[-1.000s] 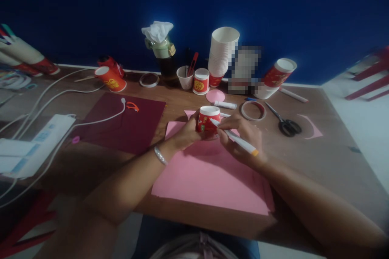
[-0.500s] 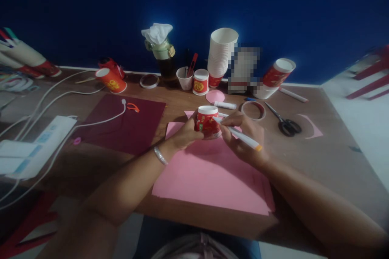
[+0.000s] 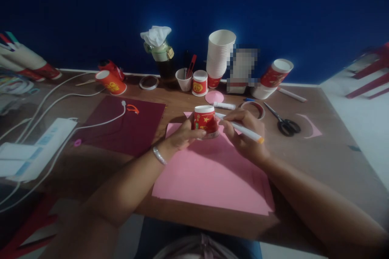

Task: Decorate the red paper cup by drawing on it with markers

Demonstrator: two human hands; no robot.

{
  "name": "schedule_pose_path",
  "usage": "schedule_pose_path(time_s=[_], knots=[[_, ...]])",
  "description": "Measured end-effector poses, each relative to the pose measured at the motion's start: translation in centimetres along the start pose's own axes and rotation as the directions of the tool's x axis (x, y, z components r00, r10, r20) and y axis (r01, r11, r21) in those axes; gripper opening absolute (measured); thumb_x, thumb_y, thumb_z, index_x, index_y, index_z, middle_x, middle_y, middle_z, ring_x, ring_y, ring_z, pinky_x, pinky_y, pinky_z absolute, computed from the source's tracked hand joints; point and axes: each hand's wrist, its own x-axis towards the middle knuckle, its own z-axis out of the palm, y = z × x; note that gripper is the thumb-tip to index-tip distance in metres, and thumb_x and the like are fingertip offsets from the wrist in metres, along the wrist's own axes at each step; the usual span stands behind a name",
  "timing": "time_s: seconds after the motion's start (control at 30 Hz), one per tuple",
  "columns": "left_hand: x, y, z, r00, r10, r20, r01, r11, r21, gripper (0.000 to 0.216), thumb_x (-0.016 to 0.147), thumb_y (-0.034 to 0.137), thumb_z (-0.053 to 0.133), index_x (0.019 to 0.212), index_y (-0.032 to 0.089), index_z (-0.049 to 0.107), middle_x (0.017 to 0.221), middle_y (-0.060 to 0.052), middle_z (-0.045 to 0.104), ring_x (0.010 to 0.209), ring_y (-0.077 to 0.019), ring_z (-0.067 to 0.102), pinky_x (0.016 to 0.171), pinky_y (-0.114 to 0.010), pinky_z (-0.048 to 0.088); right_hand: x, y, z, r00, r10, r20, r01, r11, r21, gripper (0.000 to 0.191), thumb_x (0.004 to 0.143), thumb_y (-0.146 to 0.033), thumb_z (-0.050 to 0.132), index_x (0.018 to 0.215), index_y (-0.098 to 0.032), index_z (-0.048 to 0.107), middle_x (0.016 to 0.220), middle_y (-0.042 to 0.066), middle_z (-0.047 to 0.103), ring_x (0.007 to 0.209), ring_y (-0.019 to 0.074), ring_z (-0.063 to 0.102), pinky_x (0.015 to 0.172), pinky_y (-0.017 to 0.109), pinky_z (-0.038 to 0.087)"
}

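My left hand (image 3: 185, 135) is wrapped round a red paper cup (image 3: 204, 120) with gold markings, a white end facing up. In my right hand (image 3: 247, 135) is a white marker (image 3: 243, 129) with an orange end, gripped like a pen. Its tip points at the cup from the right, with a small gap between them. Both hands are above a stack of pink paper (image 3: 209, 182). A capped white marker (image 3: 224, 105) and a pink paper disc (image 3: 214, 97) lie just behind the cup.
Along the back stand a tall stack of paper cups (image 3: 219, 56), a bottle with tissue (image 3: 159, 52) and a small red cup (image 3: 199, 85). Black scissors (image 3: 287, 126) and a tape roll (image 3: 253, 110) lie right. On the left are a power strip (image 3: 45, 145), white cables and dark red paper (image 3: 121, 129).
The marker tip has drawn back from the cup to the right. My left hand has shifted the cup slightly left and turned it, showing a gold star.
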Motion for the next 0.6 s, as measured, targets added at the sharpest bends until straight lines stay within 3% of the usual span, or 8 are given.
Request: schedule_pose_path(time_s=[0.17,0.4,0.6], knots=[[0.13,0.11,0.00,1.000,0.001,0.027,-0.001,1.000,0.004,0.056,0.080,0.030,0.094,0.132,0.022,0.074,0.137,-0.014,0.077,0.132,-0.0374,0.073,0.115,-0.057,0.059,-0.03,0.12,0.04,0.999,0.032,-0.011,-0.031,0.999,0.011,0.006,0.103,-0.030,0.073,0.099,-0.028,0.068,0.084,0.000,0.079,0.073,0.0197,0.074,0.064,0.033,0.053],[-0.01,0.09,-0.15,0.999,-0.007,0.035,0.007,1.000,0.009,0.055,0.083,0.032,0.092,0.134,0.022,0.075,0.137,-0.015,0.078,0.132,-0.0384,0.074,0.115,-0.056,0.059,-0.07,0.06,0.13,0.997,0.073,-0.011,-0.073,0.997,0.032,0.013,0.104,-0.037,0.070,0.096,-0.027,0.071,0.085,0.002,0.078,0.073,0.0196,0.073,0.065,0.033,0.054],[-0.08,0.18,-0.24,0.999,0.004,0.033,-0.004,1.000,0.027,0.056,0.082,0.033,0.091,0.135,0.022,0.076,0.133,-0.014,0.080,0.132,-0.0381,0.075,0.116,-0.054,0.058,0.11,-0.07,0.01,0.996,0.090,0.002,-0.090,0.994,0.068,0.007,0.101,-0.029,0.073,0.096,-0.027,0.069,0.078,-0.001,0.076,0.068,0.0176,0.070,0.064,0.031,0.052]])
